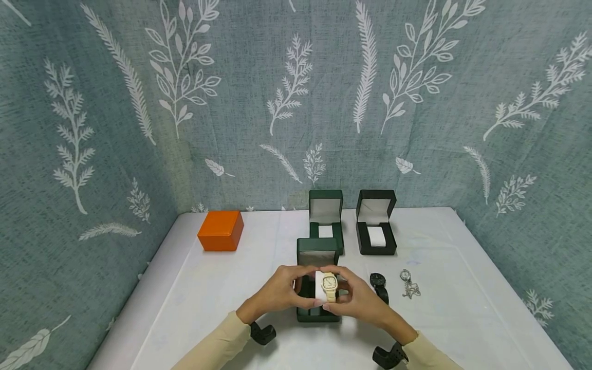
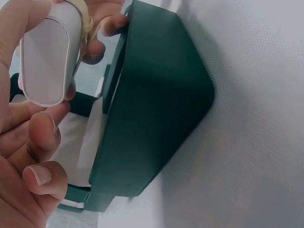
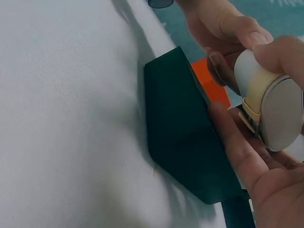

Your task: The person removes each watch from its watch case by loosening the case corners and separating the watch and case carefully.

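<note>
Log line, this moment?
left hand: holds white watch cushion; right hand: holds cushion; cream-strapped wristwatch: around cushion; nearer green watch box: open

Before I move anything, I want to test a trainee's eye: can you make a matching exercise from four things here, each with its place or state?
Things:
1. orange box
2. black box
3. cream watch
4. black watch

Places or states:
A. open
B. just left of the silver chain
C. closed
D. on a white cushion between left hand and right hand

Pairs: 1-C, 2-A, 3-D, 4-B
</note>
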A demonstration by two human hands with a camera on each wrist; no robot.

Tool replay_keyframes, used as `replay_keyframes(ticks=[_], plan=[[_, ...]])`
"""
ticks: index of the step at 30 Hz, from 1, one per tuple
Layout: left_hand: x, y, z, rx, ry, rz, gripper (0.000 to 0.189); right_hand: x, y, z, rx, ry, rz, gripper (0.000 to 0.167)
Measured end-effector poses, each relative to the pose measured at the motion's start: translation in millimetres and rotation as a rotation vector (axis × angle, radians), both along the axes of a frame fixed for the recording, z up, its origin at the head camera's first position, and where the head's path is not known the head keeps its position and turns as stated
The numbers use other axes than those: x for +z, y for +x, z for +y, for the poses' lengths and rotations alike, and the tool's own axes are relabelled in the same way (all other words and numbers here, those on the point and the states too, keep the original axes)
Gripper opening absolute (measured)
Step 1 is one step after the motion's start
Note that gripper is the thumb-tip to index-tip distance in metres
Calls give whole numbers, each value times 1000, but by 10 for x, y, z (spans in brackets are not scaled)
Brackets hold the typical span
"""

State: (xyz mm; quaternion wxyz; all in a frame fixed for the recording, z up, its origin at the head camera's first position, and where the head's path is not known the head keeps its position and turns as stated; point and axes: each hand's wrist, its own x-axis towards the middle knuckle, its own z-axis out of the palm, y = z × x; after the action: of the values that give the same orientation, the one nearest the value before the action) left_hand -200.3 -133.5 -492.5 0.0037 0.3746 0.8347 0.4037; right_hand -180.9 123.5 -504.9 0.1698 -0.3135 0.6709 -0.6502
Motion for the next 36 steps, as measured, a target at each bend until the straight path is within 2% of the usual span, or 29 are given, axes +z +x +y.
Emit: replay_keyframes(ticks=[5, 17, 25, 36], plan=[[1, -3, -1, -10, -7, 9, 67, 7, 4, 12, -14, 27, 31, 75], [19, -10, 2, -19, 12, 23, 67, 62, 4, 43, -23, 48, 42, 75], [19, -27, 3, -16, 29, 7, 67, 58, -19, 46, -32, 41, 62, 73], [19, -33, 5, 5, 15, -21, 69, 61, -23, 60, -8, 19, 44, 74]])
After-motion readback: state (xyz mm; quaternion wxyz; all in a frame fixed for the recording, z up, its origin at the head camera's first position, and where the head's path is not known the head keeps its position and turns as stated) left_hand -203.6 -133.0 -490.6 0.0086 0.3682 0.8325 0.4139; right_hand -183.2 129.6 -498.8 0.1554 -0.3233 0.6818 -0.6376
